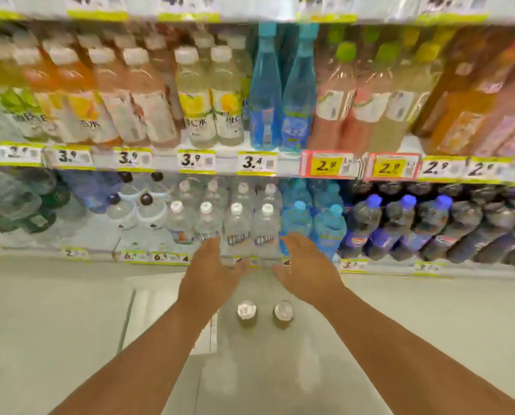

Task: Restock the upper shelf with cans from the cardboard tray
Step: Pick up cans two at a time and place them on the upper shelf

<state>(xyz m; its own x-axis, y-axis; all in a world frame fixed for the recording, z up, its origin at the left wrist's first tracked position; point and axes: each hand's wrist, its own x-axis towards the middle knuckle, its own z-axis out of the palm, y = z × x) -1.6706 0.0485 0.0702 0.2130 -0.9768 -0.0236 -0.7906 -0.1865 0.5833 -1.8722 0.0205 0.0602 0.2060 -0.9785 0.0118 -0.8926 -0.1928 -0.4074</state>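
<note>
Here, on the left, the shelves hold rows of bottles with yellow price tags along the front edges. The pale drink bottles stand up high, and clear water bottles stand lower down. The picture is blurry, so small words cannot be read.

The left hand reaches out low, in front of the clear water bottles. Its fingers are straight and loose, and it holds nothing.

Below and between the two hands, two cans stand upright on the floor, side by side but not touching. A flat pale sheet lies on the floor just left of them; I cannot tell if it is the tray.

The right hand reaches out beside the left one, near the blue bottles. It is loose too and holds nothing.

Far right stand dark bottles with blue caps.
</note>
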